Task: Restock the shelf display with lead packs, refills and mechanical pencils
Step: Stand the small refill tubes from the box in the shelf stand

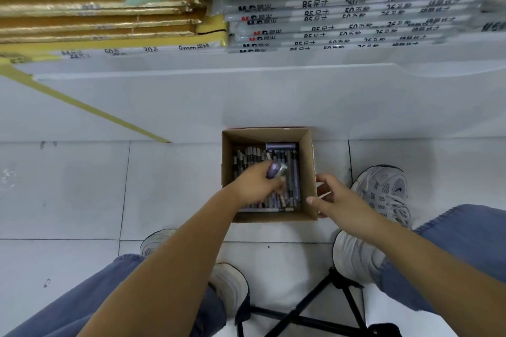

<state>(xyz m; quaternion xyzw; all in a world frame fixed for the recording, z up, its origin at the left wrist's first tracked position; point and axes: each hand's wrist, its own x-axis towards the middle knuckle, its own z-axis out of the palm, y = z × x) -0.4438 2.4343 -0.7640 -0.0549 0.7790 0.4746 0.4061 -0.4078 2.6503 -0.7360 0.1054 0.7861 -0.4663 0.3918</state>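
Head view. Cardboard box (pixel 307 161): open-topped, on the floor (pixel 82 200), probably set there as supply within reach of both arms. Pencils and refills (pixel 254 156): in rows inside the box. Left hand (pixel 254 186): inside the box, fingers curled round a purple pack (pixel 274 169) above the rows. Right hand (pixel 338 204): at the box's right wall, fingers spread, loosely bent, holding nothing; whether it touches the wall cannot be told.

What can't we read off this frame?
Head view: purple item in the left hand is motion-blurred; pack or pencil, unclear.
The stock in the cardboard box: print too small, part hidden under that hand.
The right hand: contact with the box wall unclear.
The notebook stacks: cut off by the top edge.
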